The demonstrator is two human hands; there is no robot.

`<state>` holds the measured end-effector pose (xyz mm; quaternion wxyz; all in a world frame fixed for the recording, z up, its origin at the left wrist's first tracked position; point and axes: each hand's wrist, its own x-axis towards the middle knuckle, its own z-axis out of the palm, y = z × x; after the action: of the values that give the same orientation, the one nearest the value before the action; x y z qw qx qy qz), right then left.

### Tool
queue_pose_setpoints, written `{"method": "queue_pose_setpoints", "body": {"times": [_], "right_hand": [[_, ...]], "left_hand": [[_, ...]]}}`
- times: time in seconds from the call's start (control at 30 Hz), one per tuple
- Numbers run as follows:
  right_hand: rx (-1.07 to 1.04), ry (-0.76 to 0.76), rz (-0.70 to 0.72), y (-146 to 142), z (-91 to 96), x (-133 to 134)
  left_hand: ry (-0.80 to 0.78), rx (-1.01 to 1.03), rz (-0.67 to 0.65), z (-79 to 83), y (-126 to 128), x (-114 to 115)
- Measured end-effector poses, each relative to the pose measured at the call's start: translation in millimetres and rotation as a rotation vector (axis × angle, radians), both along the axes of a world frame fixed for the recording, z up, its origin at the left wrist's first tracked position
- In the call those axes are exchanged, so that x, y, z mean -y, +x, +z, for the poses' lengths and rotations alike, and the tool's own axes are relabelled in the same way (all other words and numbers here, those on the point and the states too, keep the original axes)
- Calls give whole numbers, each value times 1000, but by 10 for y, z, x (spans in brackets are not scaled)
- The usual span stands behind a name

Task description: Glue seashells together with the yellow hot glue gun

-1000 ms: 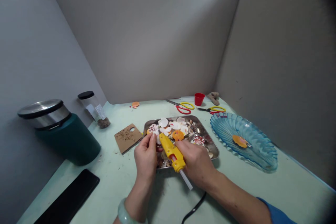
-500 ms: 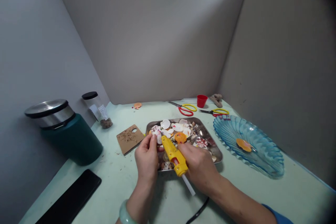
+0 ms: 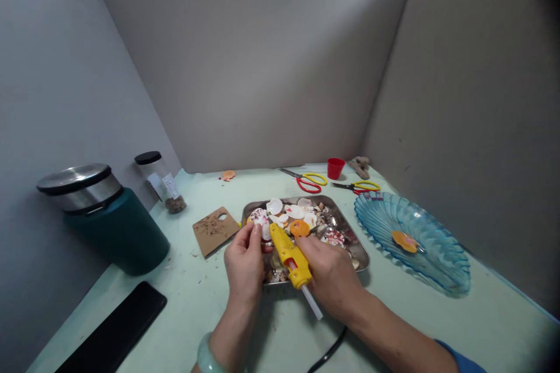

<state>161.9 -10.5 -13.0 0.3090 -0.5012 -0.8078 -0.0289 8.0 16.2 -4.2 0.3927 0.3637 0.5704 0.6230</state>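
My right hand (image 3: 333, 271) grips a yellow hot glue gun (image 3: 289, 256), with a white glue stick (image 3: 311, 302) poking out of its back end. The gun's nozzle points away from me, over the metal tray (image 3: 364, 256) of seashells. Pinched between the thumb and fingers of my left hand (image 3: 245, 262) is a pale seashell (image 3: 265, 231), just left of the nozzle; my fingers cover part of it. Several white shells, an orange shell (image 3: 300, 228) and a red-and-white shell (image 3: 333, 237) lie in the tray beyond my hands.
A blue glass dish (image 3: 433, 256) holding an orange shell stands right. Behind are scissors (image 3: 310, 182), pliers-like cutters (image 3: 359, 186) and a red cup (image 3: 335, 168). At left are a brown board (image 3: 212, 236), a jar (image 3: 164, 186), a teal flask (image 3: 122, 233) and a black phone-like slab (image 3: 118, 326).
The glue gun has shifted very slightly, its rear end a touch higher. My left hand keeps its pinch on the shell, and the whole view has moved a little.
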Motion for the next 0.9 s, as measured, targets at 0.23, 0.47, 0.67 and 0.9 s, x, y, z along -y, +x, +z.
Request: {"method": "queue_pose_setpoints", "body": {"times": [0.23, 0.47, 0.67, 0.9], "right_hand": [[9, -8, 21, 15, 10, 11], [-32, -4, 38, 9, -1, -3], [-63, 19, 59, 17, -16, -5], [-44, 8, 55, 9, 25, 7]], "left_hand": [[-27, 63, -39, 38, 3, 16], [-15, 63, -75, 0, -16, -5], [-11, 38, -87, 22, -22, 3], [-19, 16, -91, 24, -24, 6]]}}
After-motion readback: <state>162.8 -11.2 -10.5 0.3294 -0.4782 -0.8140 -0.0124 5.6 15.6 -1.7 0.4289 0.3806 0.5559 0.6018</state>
